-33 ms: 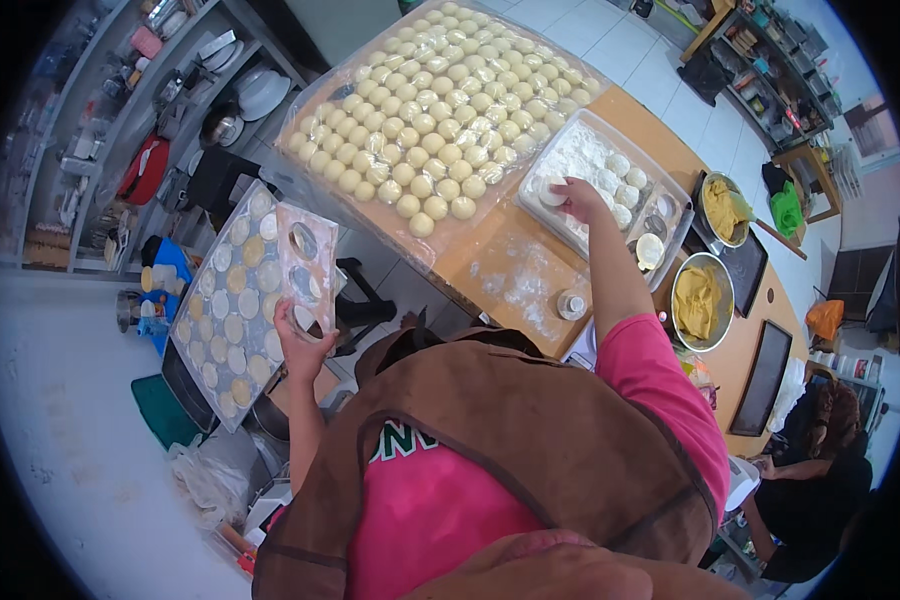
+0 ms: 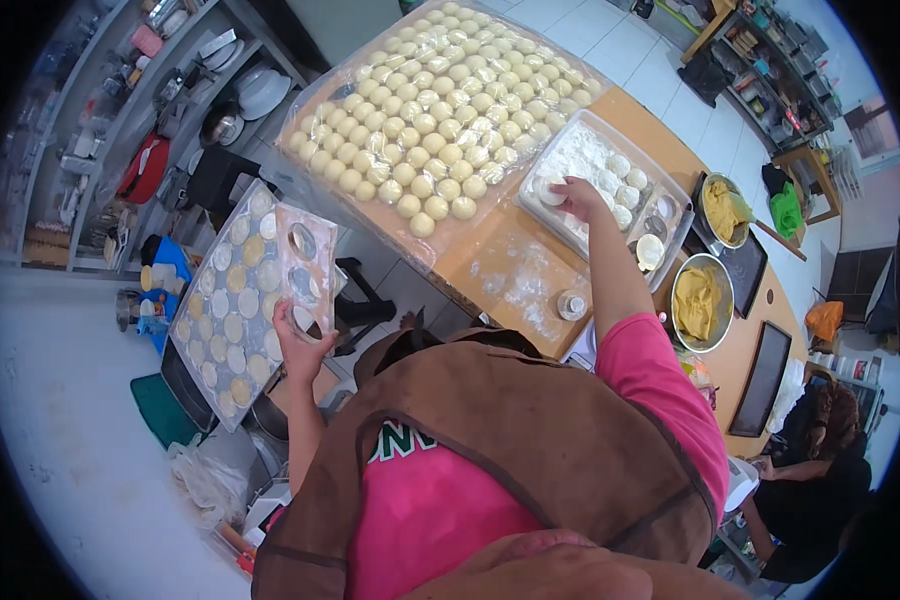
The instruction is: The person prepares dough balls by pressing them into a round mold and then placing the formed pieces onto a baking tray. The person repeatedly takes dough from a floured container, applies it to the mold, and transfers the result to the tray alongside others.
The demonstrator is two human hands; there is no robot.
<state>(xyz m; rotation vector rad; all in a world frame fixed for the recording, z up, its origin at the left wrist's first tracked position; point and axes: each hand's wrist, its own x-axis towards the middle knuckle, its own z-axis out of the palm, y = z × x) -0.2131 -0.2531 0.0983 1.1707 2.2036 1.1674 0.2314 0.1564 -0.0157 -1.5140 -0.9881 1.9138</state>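
Note:
My left hand (image 2: pixel 303 342) grips a flour-dusted wooden mould (image 2: pixel 322 262) with round holes, held up beside the table. Beneath it, a sheet covered with several flat dough discs (image 2: pixel 234 329) lies to the left. My right hand (image 2: pixel 580 198) reaches into a flour-filled tray (image 2: pixel 522 203), its fingers closed on a white floured dough piece (image 2: pixel 550 190). Floured dough balls (image 2: pixel 622 193) sit in the flour to the right of that hand. A pale round disc (image 2: pixel 650 250) rests at the tray's near right corner, close to another board with holes (image 2: pixel 662 208).
Many yellow dough balls (image 2: pixel 410 135) lie under clear plastic at the far side. Bowls of yellow filling (image 2: pixel 700 302), a dark baking tray (image 2: pixel 760 378) and a small jar (image 2: pixel 571 305) are on the table (image 2: pixel 470 280). Another person (image 2: pixel 805 510) works at the lower right.

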